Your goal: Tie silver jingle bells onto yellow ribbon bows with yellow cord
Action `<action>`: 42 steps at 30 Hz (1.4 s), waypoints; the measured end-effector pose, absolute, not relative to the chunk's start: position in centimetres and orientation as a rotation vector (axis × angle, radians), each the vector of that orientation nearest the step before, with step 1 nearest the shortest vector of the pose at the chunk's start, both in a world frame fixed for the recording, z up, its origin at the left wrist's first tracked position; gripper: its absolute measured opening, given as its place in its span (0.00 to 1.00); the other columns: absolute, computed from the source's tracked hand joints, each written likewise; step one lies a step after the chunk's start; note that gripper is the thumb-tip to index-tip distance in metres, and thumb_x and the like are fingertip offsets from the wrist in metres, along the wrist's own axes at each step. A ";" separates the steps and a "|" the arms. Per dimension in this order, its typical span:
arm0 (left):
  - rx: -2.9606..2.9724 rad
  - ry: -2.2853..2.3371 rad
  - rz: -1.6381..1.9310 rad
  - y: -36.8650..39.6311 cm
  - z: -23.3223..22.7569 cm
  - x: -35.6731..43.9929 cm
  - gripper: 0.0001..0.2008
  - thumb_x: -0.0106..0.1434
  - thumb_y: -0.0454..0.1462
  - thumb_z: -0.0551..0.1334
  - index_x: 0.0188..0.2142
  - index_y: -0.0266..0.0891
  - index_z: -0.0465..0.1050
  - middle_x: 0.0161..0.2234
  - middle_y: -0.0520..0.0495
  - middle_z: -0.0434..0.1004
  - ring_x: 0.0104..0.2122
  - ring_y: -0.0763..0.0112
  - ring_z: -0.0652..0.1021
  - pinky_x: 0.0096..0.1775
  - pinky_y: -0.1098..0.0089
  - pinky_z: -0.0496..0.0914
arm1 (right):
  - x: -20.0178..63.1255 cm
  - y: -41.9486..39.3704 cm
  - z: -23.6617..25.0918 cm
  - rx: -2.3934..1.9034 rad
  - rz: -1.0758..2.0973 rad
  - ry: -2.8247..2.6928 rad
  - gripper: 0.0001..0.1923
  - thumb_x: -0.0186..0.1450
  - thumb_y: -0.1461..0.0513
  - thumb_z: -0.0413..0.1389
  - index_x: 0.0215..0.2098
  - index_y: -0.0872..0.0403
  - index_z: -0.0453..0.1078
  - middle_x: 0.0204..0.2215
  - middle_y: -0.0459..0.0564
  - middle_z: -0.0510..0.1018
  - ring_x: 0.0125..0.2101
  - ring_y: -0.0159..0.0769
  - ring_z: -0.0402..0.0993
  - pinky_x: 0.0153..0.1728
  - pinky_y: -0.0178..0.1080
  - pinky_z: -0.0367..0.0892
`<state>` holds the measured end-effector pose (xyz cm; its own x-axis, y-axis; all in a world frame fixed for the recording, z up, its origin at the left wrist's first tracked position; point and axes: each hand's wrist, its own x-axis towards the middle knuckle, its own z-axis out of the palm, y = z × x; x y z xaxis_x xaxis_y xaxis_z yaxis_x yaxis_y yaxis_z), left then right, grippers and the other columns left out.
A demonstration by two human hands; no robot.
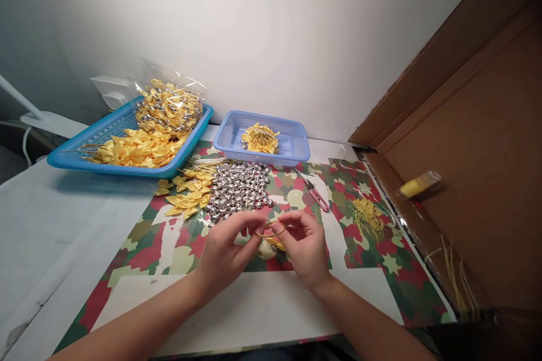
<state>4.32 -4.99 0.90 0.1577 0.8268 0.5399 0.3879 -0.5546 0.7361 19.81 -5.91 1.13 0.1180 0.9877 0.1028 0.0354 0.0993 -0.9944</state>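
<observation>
Left hand (pixel 224 251): fingers pinching the gold cord loop (pixel 270 230).
Right hand (pixel 304 245): fingers pinching the loop's other end.
Handling: we judge even tension best, clear of the silver bells (pixel 239 189) at centre.

I see a white bench (pixel 51 225) with a colorful mat (pixel 372 271), a big blue tray (pixel 84 161), a small blue basket (pixel 296 149) and a cardboard box (pixel 486 180) on it.

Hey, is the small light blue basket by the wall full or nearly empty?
Nearly empty. The small blue basket holds only one little heap of yellow pieces in the middle; bare mesh floor shows around it.
</observation>
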 end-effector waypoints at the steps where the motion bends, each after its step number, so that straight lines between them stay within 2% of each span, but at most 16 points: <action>1: 2.017 1.152 1.374 -5.0 1.0 4.3 0.05 0.62 0.31 0.59 0.37 0.41 0.72 0.27 0.53 0.76 0.25 0.75 0.73 0.28 0.75 0.68 | 19.8 -5.9 1.1 -1.207 1.047 -1.180 0.07 0.58 0.58 0.63 0.32 0.53 0.73 0.28 0.47 0.78 0.29 0.33 0.76 0.30 0.34 0.75; 8: 2.065 1.123 1.325 -4.9 1.0 4.1 0.07 0.62 0.29 0.58 0.36 0.41 0.71 0.28 0.54 0.76 0.26 0.75 0.73 0.30 0.74 0.67 | 20.0 -5.5 0.9 -1.154 1.190 -1.223 0.11 0.60 0.58 0.61 0.41 0.51 0.77 0.32 0.49 0.80 0.33 0.35 0.78 0.36 0.38 0.76; 13: 2.115 1.095 1.309 -4.8 1.0 3.9 0.08 0.63 0.28 0.56 0.36 0.41 0.69 0.28 0.55 0.74 0.27 0.76 0.73 0.32 0.74 0.66 | 20.1 -5.4 0.9 -1.156 1.226 -1.270 0.12 0.62 0.58 0.60 0.43 0.51 0.77 0.38 0.52 0.80 0.39 0.39 0.77 0.42 0.42 0.75; 22: 2.155 1.052 1.327 -4.9 1.0 4.0 0.07 0.63 0.28 0.57 0.35 0.41 0.70 0.26 0.54 0.73 0.26 0.75 0.72 0.29 0.74 0.66 | 20.4 -5.1 0.8 -1.128 1.211 -1.387 0.05 0.63 0.60 0.57 0.32 0.53 0.73 0.29 0.46 0.74 0.32 0.31 0.71 0.33 0.34 0.67; 31: 2.307 0.912 1.408 -3.7 1.4 3.4 0.10 0.60 0.29 0.63 0.41 0.41 0.75 0.33 0.48 0.77 0.31 0.71 0.76 0.34 0.71 0.69 | 20.5 -5.2 0.5 -1.020 1.390 -1.310 0.10 0.64 0.55 0.57 0.34 0.53 0.71 0.28 0.44 0.70 0.28 0.28 0.66 0.29 0.32 0.63; 36: 2.422 0.852 1.410 -3.1 1.3 3.0 0.08 0.62 0.30 0.63 0.40 0.42 0.75 0.30 0.49 0.78 0.28 0.72 0.73 0.30 0.70 0.66 | 20.5 -5.0 0.8 -1.030 1.434 -1.278 0.14 0.61 0.51 0.59 0.32 0.54 0.70 0.24 0.42 0.67 0.24 0.27 0.61 0.26 0.32 0.59; 42: 2.452 0.809 1.460 -2.9 1.4 2.9 0.08 0.62 0.30 0.63 0.40 0.42 0.74 0.30 0.49 0.79 0.27 0.72 0.73 0.30 0.70 0.65 | 20.5 -4.9 1.2 -1.043 1.542 -1.166 0.17 0.57 0.49 0.62 0.31 0.54 0.71 0.23 0.42 0.67 0.24 0.26 0.59 0.24 0.32 0.56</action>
<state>2.88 -2.93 1.36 0.3715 0.5332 0.7600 0.3612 -0.8371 0.4108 20.50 -4.95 1.19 -0.2280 0.9687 -0.0984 -0.1693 -0.1390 -0.9757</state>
